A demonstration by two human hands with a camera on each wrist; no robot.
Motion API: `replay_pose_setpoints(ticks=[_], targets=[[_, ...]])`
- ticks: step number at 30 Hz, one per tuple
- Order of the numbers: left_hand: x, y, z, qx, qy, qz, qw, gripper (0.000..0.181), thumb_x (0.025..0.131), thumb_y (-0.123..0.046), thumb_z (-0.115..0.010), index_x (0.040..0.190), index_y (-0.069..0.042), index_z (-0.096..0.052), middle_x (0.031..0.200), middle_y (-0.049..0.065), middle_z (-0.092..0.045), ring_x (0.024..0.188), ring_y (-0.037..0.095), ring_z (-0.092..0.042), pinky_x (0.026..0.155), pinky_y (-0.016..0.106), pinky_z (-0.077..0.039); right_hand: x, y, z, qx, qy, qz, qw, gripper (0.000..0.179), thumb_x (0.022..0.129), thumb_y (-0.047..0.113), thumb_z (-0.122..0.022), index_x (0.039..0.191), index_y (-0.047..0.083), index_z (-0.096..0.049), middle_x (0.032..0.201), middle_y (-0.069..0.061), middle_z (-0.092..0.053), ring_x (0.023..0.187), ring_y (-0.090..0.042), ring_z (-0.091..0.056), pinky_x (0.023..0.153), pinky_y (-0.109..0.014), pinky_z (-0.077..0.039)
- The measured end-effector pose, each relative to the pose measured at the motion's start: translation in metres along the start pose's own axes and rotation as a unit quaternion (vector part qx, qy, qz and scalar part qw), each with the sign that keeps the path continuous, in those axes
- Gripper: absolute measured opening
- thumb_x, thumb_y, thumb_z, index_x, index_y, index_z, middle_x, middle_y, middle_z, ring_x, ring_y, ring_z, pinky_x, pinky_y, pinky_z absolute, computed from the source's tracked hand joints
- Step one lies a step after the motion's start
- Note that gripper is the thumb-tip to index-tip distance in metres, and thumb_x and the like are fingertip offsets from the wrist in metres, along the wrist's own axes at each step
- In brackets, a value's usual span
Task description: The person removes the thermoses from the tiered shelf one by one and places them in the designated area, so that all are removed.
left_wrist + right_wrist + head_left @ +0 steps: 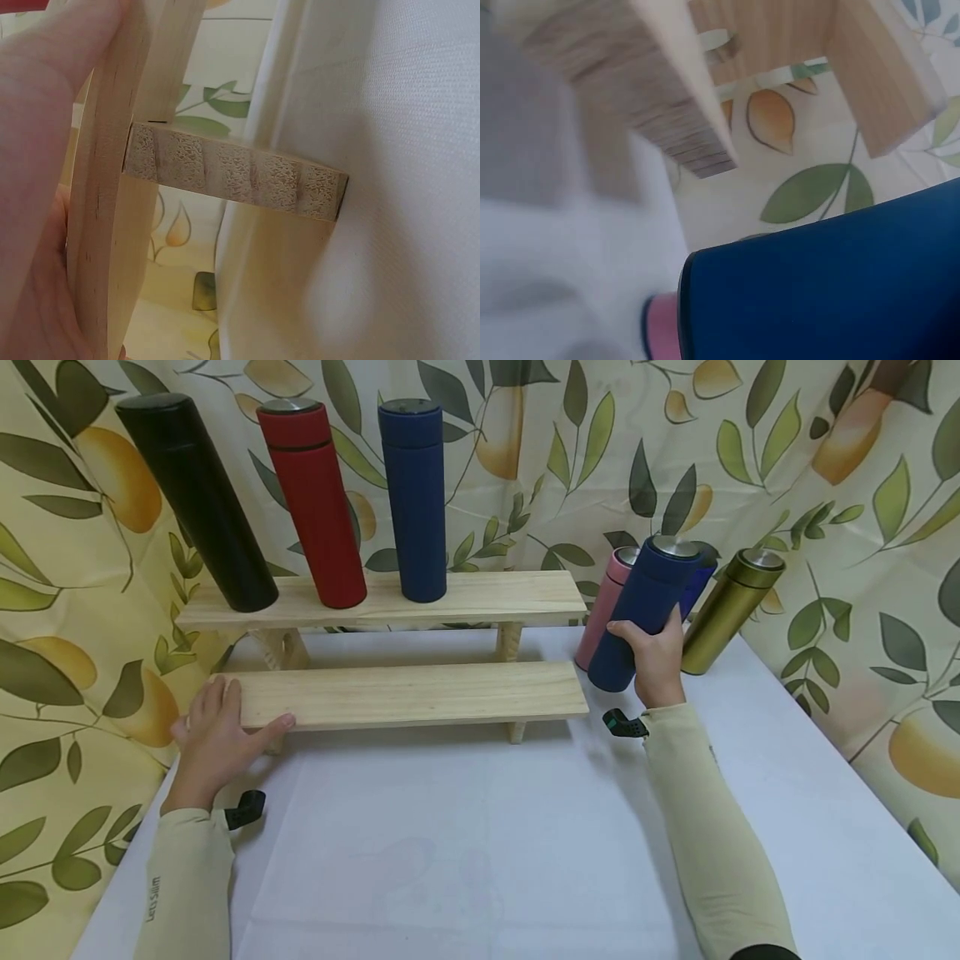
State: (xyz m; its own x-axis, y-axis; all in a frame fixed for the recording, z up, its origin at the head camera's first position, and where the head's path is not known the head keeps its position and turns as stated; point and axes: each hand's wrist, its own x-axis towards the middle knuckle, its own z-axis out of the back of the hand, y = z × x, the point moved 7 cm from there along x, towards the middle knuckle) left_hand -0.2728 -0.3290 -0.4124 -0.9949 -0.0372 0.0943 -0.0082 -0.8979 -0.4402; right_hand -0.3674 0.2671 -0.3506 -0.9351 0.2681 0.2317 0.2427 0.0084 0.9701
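Note:
My right hand [660,662] grips a dark blue thermos bottle [643,610], which leans at a slant beside the two-step wooden shelf. In the right wrist view the blue thermos's side and base [817,281] fill the lower right. My left hand [213,739] holds the left end of the lower wooden step [420,693], thumb along its front edge. The left wrist view shows the step's edge [101,210] against the palm and a leg under it. On the upper step [495,597] stand a black thermos [198,506], a red thermos [315,510] and another blue thermos [412,506].
Around the held bottle, on the white-covered table [450,843], stand a pink thermos [602,602], a purple one [697,578] mostly hidden behind it, and a gold-green one [731,614]. Leaf-patterned cloth [862,635] hangs behind and at both sides.

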Motion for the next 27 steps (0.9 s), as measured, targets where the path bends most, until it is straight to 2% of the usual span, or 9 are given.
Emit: replay_pose_setpoints(ticks=[13,20,27], targets=[[0.000,0.000,0.000,-0.002,-0.003,-0.006,1.0000,0.120,0.097,-0.071,-0.061,0.163,0.016,-0.012,0.166,0.040,-0.009,0.153,0.059,-0.005,0.103,0.082,-0.007,-0.007,-0.020,0.006,-0.010,0.014,-0.011,0.9998,0.085,0.094,0.011,-0.076,0.164,0.027,-0.031,0.165,-0.006,-0.039,0.151,-0.030,-0.037,0.125,-0.059,-0.023],[-0.001,0.002,0.001,0.002,-0.007,-0.005,1.0000,0.120,0.097,-0.071,-0.061,0.163,0.016,-0.012,0.166,0.040,-0.010,0.152,0.058,-0.007,0.103,0.082,-0.007,-0.009,-0.029,0.005,-0.005,0.018,-0.020,0.9996,0.084,0.093,0.006,-0.075,0.163,0.024,-0.032,0.163,-0.007,-0.041,0.147,-0.028,-0.040,0.125,-0.055,-0.027],[0.000,0.002,0.000,0.000,-0.007,-0.004,1.0000,0.119,0.097,-0.071,-0.061,0.163,0.015,-0.012,0.167,0.040,-0.009,0.153,0.058,-0.006,0.103,0.082,-0.008,-0.011,-0.036,0.007,-0.014,0.016,-0.028,0.9994,0.088,0.093,0.006,-0.075,0.165,0.024,-0.029,0.165,-0.008,-0.038,0.148,-0.027,-0.039,0.125,-0.054,-0.026]])
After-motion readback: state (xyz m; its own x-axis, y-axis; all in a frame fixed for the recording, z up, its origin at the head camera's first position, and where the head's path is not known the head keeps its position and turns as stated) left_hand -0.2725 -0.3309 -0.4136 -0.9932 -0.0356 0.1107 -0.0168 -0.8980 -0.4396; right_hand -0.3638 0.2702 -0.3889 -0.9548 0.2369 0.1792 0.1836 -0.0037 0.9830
